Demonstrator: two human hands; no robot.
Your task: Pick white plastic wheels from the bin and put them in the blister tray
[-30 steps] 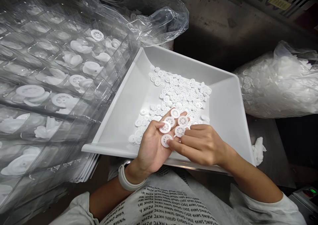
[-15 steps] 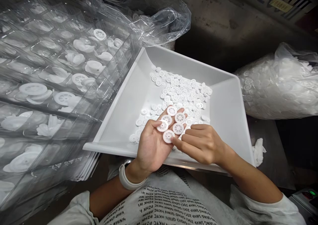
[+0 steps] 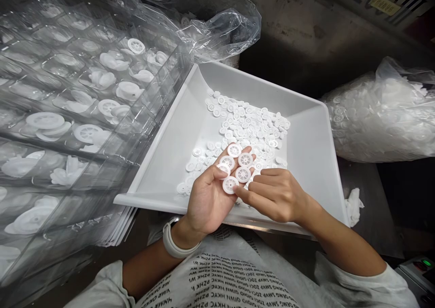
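Several small white spoked plastic wheels [image 3: 243,175] lie spread over the upturned palm and fingers of my left hand [image 3: 210,199]. Its thumb presses on the wheel at the left of the group. My right hand [image 3: 277,194] is closed beside them, its index fingertip touching the edge of the lowest wheel [image 3: 230,185]. The other right fingers are curled under, and whatever they may hold is hidden. Both hands are above the near part of a pale grey tray [image 3: 309,140]. More of the same wheels [image 3: 248,117] lie loose in a pile on its floor.
At the left stand stacked clear plastic trays [image 3: 112,131] with white parts in their pockets. A clear plastic bag [image 3: 224,27] lies behind the grey tray. At the right sits a full bag of white parts [image 3: 384,117], with a crumpled white piece [image 3: 354,207] below it.
My left thumb has slid further over the left wheel, covering more of it. The left hand and its wheels have shifted up very slightly; the right hand has hardly moved.
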